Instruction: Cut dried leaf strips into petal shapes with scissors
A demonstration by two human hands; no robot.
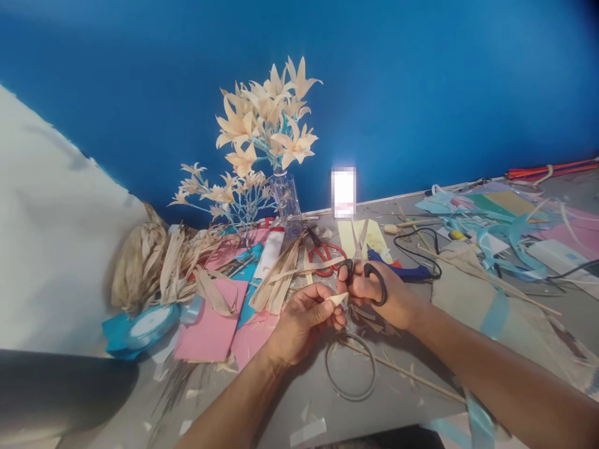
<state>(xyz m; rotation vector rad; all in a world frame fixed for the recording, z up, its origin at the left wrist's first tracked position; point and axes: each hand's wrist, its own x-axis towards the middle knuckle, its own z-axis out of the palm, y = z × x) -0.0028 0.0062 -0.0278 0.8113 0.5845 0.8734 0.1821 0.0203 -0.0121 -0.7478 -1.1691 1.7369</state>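
My left hand (306, 321) pinches a small cream piece of husk (337, 299) between thumb and fingers; its pointed end sticks out to the right. In my right hand (381, 293) is a pair of black-handled scissors (359, 240), with the blades pointing up and slightly parted. The right fingertips are close by the cream piece; whether they touch it I cannot tell. Just below the hands lies a metal wire ring (350, 396). Behind them rest red-handled scissors (327, 260), a blue glue gun (407, 269) and a yellow paper sheet (346, 234).
A clear bottle (286, 206) holds cream husk flowers (266, 115). Dried husks (173, 262), pink sheets (210, 324) and a ribbon spool (152, 327) spread to the left. Thin sticks (421, 380), light-blue ribbons (510, 249) and a black cord (437, 240) lie rightward. A blue wall (421, 93) stands behind.
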